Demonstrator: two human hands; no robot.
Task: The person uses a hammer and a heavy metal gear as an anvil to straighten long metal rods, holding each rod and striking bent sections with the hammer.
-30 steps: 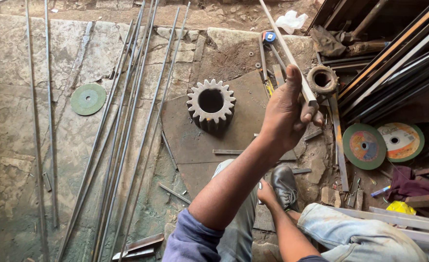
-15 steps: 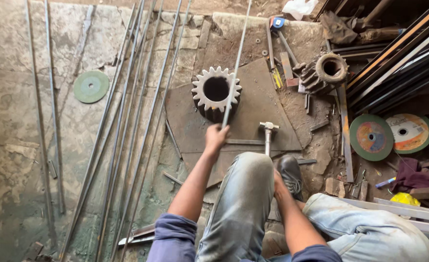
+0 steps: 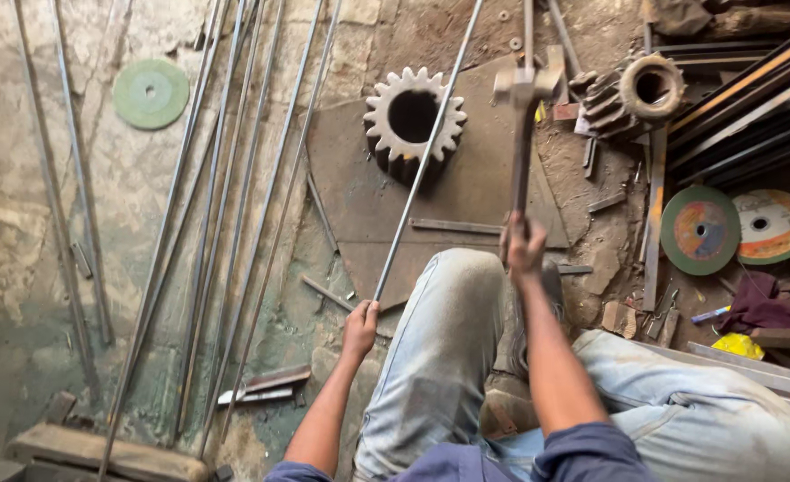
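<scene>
My left hand (image 3: 360, 325) grips the near end of a long thin steel rod (image 3: 428, 150) that runs up and away across a toothed gear (image 3: 413, 123). The gear stands on a flat metal plate (image 3: 466, 192) on the floor. My right hand (image 3: 523, 246) holds the handle of a hammer (image 3: 522, 134), its head raised above the plate, right of the gear. My knees in light jeans sit below both hands.
Several long steel rods (image 3: 225, 205) lie on the concrete floor at left, with a green grinding disc (image 3: 150, 93) beyond them. Two more discs (image 3: 739, 228), a smaller gear part (image 3: 650, 87) and stacked bars (image 3: 752, 107) crowd the right side.
My left hand slid the rod toward me and lower. My right hand lifted the hammer off the plate and raised its head.
</scene>
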